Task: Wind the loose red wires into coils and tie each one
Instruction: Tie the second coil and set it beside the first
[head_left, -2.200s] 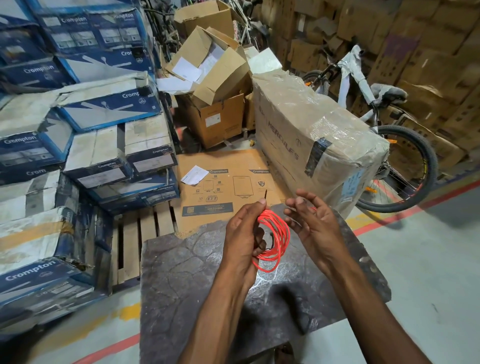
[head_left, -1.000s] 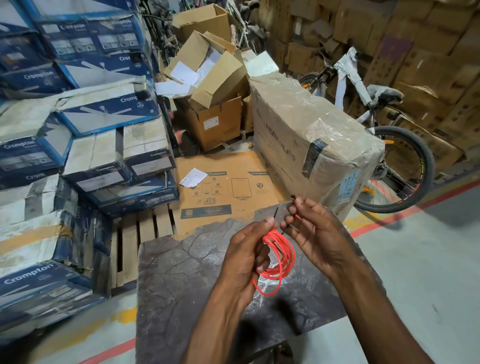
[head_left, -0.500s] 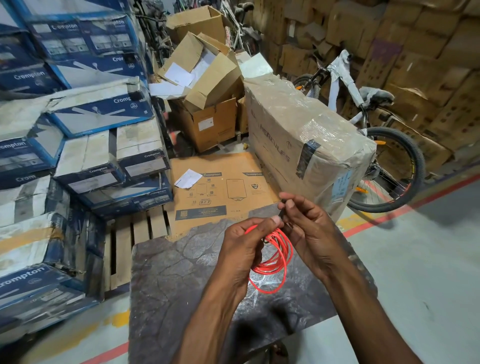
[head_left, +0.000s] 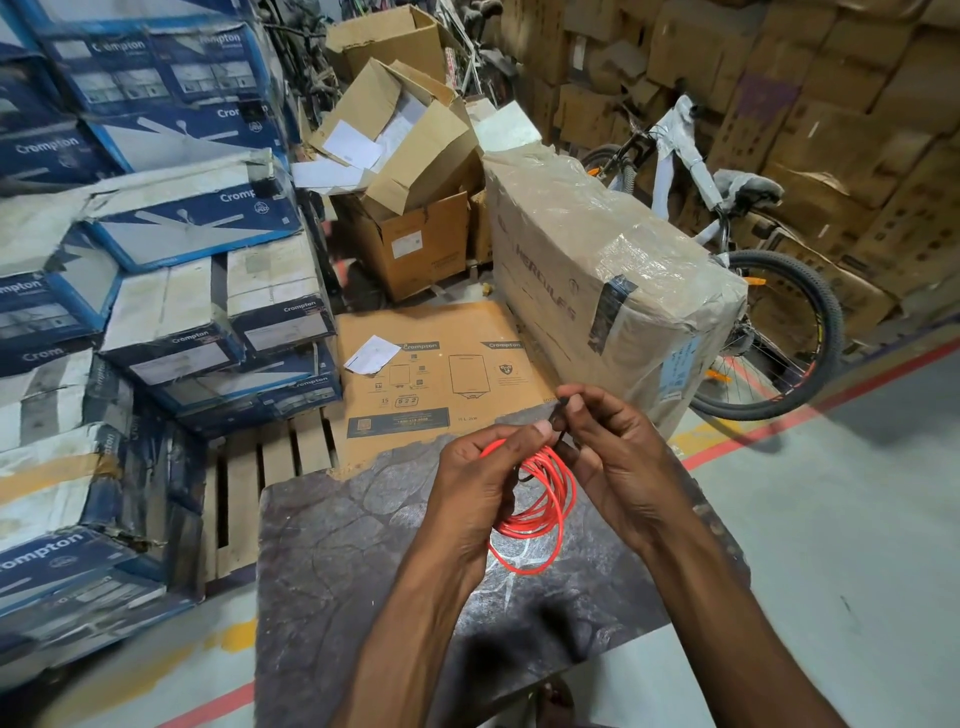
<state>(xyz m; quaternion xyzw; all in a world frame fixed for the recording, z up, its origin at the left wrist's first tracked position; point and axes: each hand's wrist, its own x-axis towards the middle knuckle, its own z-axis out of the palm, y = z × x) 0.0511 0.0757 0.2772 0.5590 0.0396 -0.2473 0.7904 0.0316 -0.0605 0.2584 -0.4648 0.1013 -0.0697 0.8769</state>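
Currently, at lower centre, above the stone-patterned table (head_left: 332, 561), my left hand (head_left: 478, 493) grips the wound red wire coil (head_left: 548, 512); my right hand (head_left: 623, 467), close alongside, pinches a dark strand (head_left: 562, 404). Step: tying. Next, I judge: wrap it round the bundle and twist. Beyond: flat carton (head_left: 441, 332).

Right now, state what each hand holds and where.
The left hand grips the red wire coil at its upper rim; the right hand pinches a thin dark strand near the coil's top.

red wire coil (head_left: 540, 514), looped, held upright above table
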